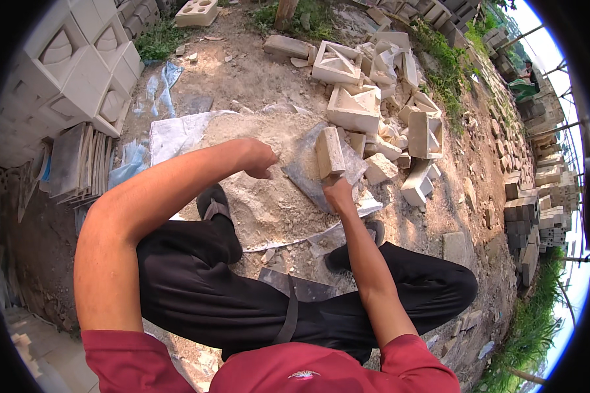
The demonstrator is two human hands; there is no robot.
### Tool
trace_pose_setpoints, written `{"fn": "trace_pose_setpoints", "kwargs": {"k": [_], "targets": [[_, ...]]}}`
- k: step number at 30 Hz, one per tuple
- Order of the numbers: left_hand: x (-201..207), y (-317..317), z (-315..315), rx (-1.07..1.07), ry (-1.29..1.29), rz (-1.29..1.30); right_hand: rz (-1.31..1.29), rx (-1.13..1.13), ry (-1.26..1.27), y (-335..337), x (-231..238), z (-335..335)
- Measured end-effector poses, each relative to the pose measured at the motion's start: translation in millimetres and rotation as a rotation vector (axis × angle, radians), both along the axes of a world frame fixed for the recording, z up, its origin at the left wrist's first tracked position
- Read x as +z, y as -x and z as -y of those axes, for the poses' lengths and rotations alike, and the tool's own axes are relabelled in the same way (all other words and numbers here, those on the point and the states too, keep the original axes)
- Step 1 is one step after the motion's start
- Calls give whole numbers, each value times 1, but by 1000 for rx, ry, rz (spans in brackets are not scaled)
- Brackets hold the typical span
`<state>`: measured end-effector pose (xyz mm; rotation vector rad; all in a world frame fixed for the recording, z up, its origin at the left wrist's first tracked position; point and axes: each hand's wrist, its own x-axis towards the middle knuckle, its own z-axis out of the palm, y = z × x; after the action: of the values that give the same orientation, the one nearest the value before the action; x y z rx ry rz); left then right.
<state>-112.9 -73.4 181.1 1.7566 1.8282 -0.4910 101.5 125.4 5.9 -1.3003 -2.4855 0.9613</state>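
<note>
My right hand (339, 194) grips the near end of a pale rectangular block (330, 153), its long side pointing away from me. Under the block lies a flat grey board (299, 166), dusted with powder. My left hand (259, 159) is left of it, over a heap of pale sandy powder (259, 206), with its fingers curled in. Whatever that hand may hold is hidden. A whitish sheet (180, 136) shows at the edge of the heap.
Broken hollow blocks (354, 108) are piled beyond the board. At the left stand stacked pale blocks (78, 62) and leaning thin boards (78, 160). Another dark board (296, 287) lies between my legs. More blocks (521, 229) are stacked far right; a person (530, 77) is in the distance.
</note>
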Motion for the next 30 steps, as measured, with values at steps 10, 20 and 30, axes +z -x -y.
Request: {"fn": "trace_pose_setpoints", "kwargs": {"k": [10, 20, 30], "targets": [[4, 10, 8, 64, 24, -23, 12, 30, 132, 41, 6, 1], [7, 8, 15, 70, -16, 8, 98, 52, 323, 54, 39, 15], [7, 10, 24, 71, 7, -12, 291, 166, 389, 47, 66, 37]]}}
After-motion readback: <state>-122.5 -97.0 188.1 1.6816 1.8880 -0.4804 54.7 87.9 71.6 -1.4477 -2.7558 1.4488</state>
